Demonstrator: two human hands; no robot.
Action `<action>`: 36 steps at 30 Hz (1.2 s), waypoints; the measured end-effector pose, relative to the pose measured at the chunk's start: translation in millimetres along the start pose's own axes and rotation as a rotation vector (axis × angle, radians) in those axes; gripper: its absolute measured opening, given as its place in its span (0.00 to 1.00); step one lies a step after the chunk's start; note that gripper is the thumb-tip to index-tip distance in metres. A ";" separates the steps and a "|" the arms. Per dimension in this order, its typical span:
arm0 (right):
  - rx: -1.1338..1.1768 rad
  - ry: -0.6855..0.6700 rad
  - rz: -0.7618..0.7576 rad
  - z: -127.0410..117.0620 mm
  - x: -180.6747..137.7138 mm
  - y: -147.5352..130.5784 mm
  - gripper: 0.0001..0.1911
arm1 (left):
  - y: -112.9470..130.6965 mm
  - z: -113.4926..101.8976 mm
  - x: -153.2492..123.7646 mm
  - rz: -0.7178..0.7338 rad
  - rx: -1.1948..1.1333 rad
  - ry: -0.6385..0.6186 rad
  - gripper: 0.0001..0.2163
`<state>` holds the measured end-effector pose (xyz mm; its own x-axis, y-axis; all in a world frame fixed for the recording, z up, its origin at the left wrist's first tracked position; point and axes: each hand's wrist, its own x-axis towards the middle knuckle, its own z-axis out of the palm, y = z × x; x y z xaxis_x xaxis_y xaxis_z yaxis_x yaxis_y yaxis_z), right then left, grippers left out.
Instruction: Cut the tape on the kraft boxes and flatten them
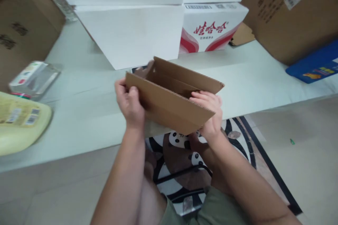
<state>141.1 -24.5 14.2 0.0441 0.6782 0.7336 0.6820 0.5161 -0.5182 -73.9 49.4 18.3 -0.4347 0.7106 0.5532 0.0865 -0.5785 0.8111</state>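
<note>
A small brown cardboard box [171, 103] with its top open is held in the air over the near edge of a pale table [87, 112]. My left hand [130, 103] is closed on the box's left end, thumb on the near wall. My right hand [208, 112] grips the right end, fingers curled over the near wall's top edge. The box tilts down toward the right. Inner flaps show inside it.
White cartons [132, 31] and a red-printed white carton [211, 28] stand behind the box. Brown cartons sit far left [23, 24] and far right [295, 10]. A clear packet [33, 79] and a yellow pack [18, 123] lie left. A blue item [314, 65] lies right. A panda rug [190, 161] is below.
</note>
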 end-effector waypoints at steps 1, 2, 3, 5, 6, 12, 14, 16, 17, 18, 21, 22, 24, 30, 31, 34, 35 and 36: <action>-0.002 0.011 -0.018 -0.3 -2.7 -2.1 0.22 | 0.0 0.9 0.4 -0.034 -0.025 -0.023 0.11; -0.002 0.023 -0.034 -0.7 -5.0 -3.3 0.21 | 0.2 2.2 0.7 -0.051 -0.067 -0.033 0.10; 0.002 0.034 -0.042 -1.4 -6.8 -3.6 0.21 | 0.5 3.7 0.8 -0.074 -0.117 -0.047 0.09; 0.015 0.057 -0.034 -3.0 -8.2 -2.9 0.21 | 1.4 7.3 0.8 -0.125 -0.175 -0.069 0.09; 0.020 0.062 -0.019 -3.8 -8.0 -2.6 0.20 | 1.7 9.1 0.9 -0.145 -0.179 -0.073 0.10; 0.015 0.053 0.036 -6.6 -7.7 -6.1 0.19 | 0.2 20.3 1.5 -0.170 -0.140 -0.020 0.14; 0.047 0.098 0.024 -7.9 -10.6 -5.3 0.17 | -0.8 23.4 0.6 -0.188 -0.145 -0.017 0.14; 0.071 0.135 0.013 -10.8 -14.4 -2.3 0.14 | -1.5 24.8 -1.4 -0.186 -0.133 -0.022 0.15; 0.075 0.129 0.009 -12.9 -16.4 -0.3 0.11 | -1.6 24.6 -2.6 -0.186 -0.118 -0.029 0.15; 0.077 0.110 0.003 -15.2 -18.2 1.7 0.09 | -1.6 23.9 -3.8 -0.190 -0.100 -0.039 0.16; 0.086 0.051 -0.018 -21.2 -22.4 4.8 0.15 | -1.5 20.1 -7.3 -0.202 -0.054 -0.062 0.18; 0.094 0.046 -0.018 -22.0 -23.3 4.4 0.18 | -1.4 18.8 -8.3 -0.200 -0.043 -0.067 0.20; 0.102 0.059 -0.013 -20.9 -24.1 1.7 0.22 | -1.6 16.8 -10.0 -0.197 -0.027 -0.071 0.22; 0.001 0.109 0.022 -9.8 -20.8 -5.6 0.16 | -4.5 13.8 -12.9 -0.187 -0.071 -0.099 0.20; 0.011 0.111 0.031 -9.7 -20.5 -4.8 0.17 | -4.9 12.9 -13.3 -0.186 -0.081 -0.107 0.21; 0.045 0.110 0.033 -14.9 -21.8 1.3 0.23 | -4.6 9.3 -14.9 -0.168 -0.056 -0.145 0.21; 0.037 0.113 0.034 -17.8 -23.1 4.1 0.24 | -4.1 8.0 -15.7 -0.153 -0.032 -0.160 0.20; 0.019 0.116 0.039 -20.8 -24.5 6.8 0.24 | -3.5 6.8 -16.5 -0.138 -0.007 -0.175 0.19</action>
<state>159.9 -48.5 1.8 0.1557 0.6333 0.7581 0.6645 0.5007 -0.5547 -60.9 42.4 7.7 -0.2793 0.8417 0.4621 0.0301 -0.4734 0.8804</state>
